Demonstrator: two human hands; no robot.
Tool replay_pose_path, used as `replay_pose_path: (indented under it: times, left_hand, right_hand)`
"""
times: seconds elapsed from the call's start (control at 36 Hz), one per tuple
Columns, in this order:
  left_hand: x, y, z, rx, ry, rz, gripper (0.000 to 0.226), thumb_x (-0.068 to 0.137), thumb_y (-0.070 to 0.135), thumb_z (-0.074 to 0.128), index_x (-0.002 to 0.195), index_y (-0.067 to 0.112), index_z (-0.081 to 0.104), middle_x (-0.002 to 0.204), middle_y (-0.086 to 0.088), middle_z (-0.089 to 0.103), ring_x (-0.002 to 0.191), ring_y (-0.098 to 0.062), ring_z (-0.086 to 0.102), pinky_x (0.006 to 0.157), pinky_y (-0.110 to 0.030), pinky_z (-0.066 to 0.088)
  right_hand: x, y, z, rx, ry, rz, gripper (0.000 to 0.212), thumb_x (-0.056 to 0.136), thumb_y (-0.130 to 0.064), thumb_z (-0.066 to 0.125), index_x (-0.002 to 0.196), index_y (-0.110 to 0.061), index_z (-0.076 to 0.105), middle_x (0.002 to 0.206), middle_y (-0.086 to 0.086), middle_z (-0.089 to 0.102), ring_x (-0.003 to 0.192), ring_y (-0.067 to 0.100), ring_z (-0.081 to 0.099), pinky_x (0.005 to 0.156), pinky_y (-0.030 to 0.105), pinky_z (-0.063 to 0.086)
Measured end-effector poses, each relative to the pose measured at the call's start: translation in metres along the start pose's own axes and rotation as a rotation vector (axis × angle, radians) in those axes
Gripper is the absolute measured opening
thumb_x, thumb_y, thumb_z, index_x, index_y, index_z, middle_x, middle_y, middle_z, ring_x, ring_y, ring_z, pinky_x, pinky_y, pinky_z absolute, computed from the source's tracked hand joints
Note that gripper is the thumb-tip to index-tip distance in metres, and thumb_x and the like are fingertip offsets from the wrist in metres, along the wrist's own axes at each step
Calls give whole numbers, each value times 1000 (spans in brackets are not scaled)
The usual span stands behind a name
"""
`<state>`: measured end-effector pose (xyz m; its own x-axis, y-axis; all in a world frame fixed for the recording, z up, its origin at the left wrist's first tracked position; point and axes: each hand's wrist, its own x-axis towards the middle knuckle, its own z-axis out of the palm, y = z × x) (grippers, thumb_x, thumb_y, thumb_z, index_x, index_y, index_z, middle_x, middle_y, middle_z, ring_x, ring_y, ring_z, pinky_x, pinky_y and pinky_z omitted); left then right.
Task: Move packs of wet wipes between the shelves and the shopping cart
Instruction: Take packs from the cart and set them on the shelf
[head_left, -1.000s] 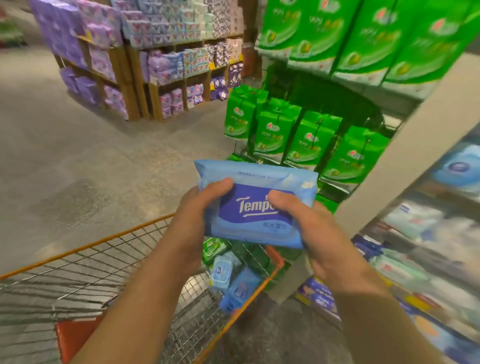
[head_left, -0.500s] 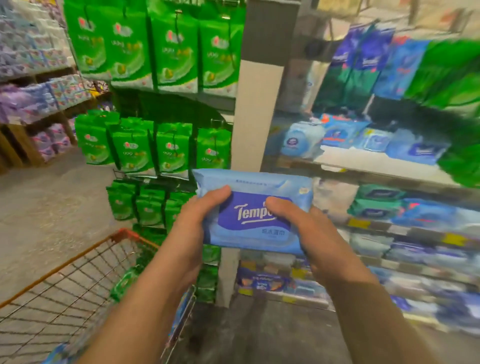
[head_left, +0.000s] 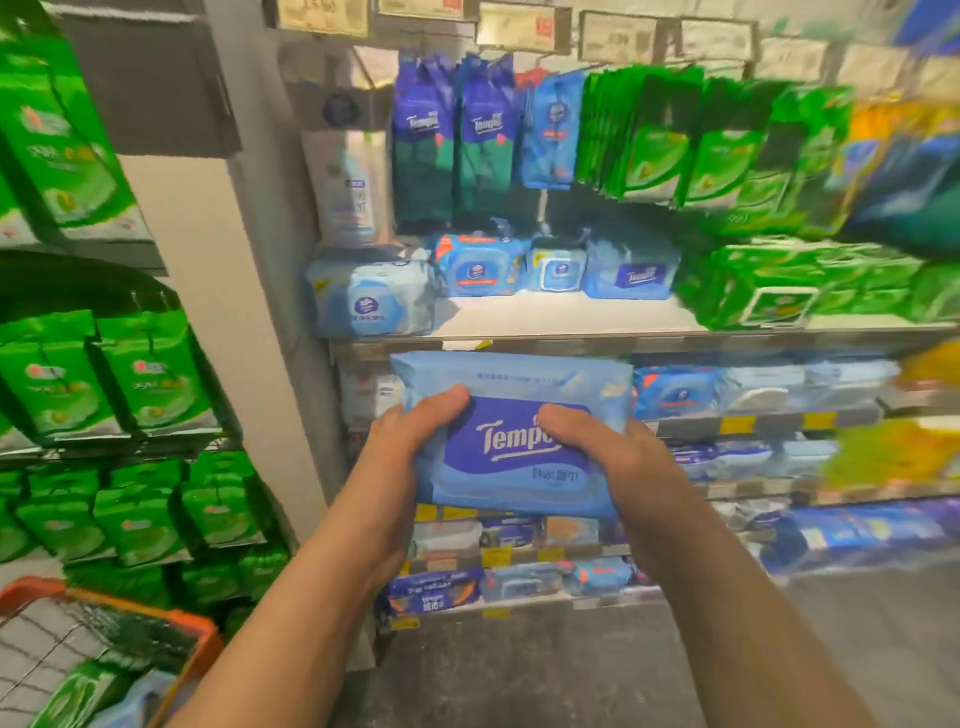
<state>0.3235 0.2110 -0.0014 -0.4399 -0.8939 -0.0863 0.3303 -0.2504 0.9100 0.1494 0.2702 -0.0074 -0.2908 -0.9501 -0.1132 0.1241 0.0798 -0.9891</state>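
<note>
I hold a light blue Tempo wet wipes pack (head_left: 519, 452) in front of the shelves, just below the white shelf board (head_left: 561, 317). My left hand (head_left: 400, 457) grips its left end with the thumb across the front. My right hand (head_left: 608, 457) grips the right end, thumb on the dark blue label. The orange wire shopping cart (head_left: 192, 629) sits at the bottom left, with green and blue packs inside it.
The shelf board carries blue wipes packs (head_left: 478, 267) and green packs (head_left: 779, 291); more packs hang above and fill the lower shelves. Green tissue bags (head_left: 145, 384) hang on the rack to the left of a grey pillar (head_left: 208, 291). Grey floor lies below.
My view has swung right from the cart to the wipes shelves. Both hands have carried the pack up and toward the shelves, with the same grip.
</note>
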Motion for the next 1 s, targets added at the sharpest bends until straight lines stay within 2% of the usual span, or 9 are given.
replay_pose_path:
  times: [0.06, 0.17, 0.31, 0.47, 0.56, 0.61, 0.78, 0.92, 1.0]
  left_hand:
    - [8, -6, 15, -12, -16, -10, 48, 76, 33, 71, 118, 11, 67, 105, -12, 76, 82, -22, 75, 65, -29, 59]
    - [25, -16, 38, 24, -57, -19, 41, 76, 35, 67, 110, 13, 69, 101, -12, 77, 80, -23, 75, 65, -28, 60]
    - [51, -23, 54, 46, -63, -58, 45, 74, 37, 72, 112, 13, 70, 104, -15, 76, 84, -26, 74, 64, -29, 58]
    - [92, -31, 62, 68, -104, -45, 61, 72, 42, 74, 123, 9, 66, 110, -15, 74, 101, -34, 71, 94, -43, 55]
    - [118, -35, 63, 80, -122, -30, 76, 64, 50, 76, 128, 11, 63, 115, -13, 73, 106, -34, 70, 98, -46, 52]
    - [136, -38, 63, 81, -156, -8, 71, 66, 49, 77, 126, 12, 65, 117, -15, 72, 108, -36, 69, 102, -51, 50]
    - [193, -37, 68, 85, -218, 26, 64, 63, 48, 82, 117, 14, 70, 115, -18, 72, 105, -41, 69, 99, -59, 50]
    - [238, -28, 76, 21, -343, 48, 63, 63, 29, 79, 118, 0, 67, 113, -27, 70, 103, -47, 68, 92, -58, 55]
    - [260, -28, 80, 21, -413, 77, 55, 64, 9, 77, 116, -5, 66, 109, -30, 70, 92, -39, 72, 76, -42, 61]
  right_hand:
    - [5, 0, -17, 1, 44, 8, 65, 63, -43, 81, 120, -16, 70, 103, 7, 79, 92, 27, 76, 77, 38, 59]
    - [10, -2, -46, 7, 86, 3, 62, 63, -42, 79, 119, -18, 69, 99, 7, 79, 81, 24, 76, 50, 26, 54]
    - [23, -4, -69, -16, 86, -18, 69, 61, -49, 81, 122, -20, 70, 110, 5, 78, 99, 26, 75, 86, 42, 58]
    - [45, -10, -81, -15, 159, -50, 48, 66, -40, 75, 108, -19, 73, 99, -3, 79, 91, 15, 76, 71, 25, 56]
    - [62, -10, -87, -30, 209, -64, 40, 64, -42, 76, 98, -22, 74, 95, -5, 80, 87, 12, 76, 75, 31, 56]
    - [76, -11, -91, -47, 237, -58, 38, 63, -43, 78, 95, -21, 77, 96, -3, 80, 88, 15, 76, 81, 37, 57]
    - [122, -17, -101, -110, 286, -73, 68, 51, -58, 81, 108, -21, 75, 103, -2, 79, 98, 19, 75, 97, 48, 55]
    - [158, -20, -111, -104, 342, -102, 71, 49, -62, 85, 108, -24, 76, 107, 2, 78, 103, 25, 73, 101, 56, 52]
    - [175, -20, -116, -75, 358, -142, 83, 41, -71, 90, 111, -30, 75, 110, 5, 77, 105, 29, 72, 101, 59, 51]
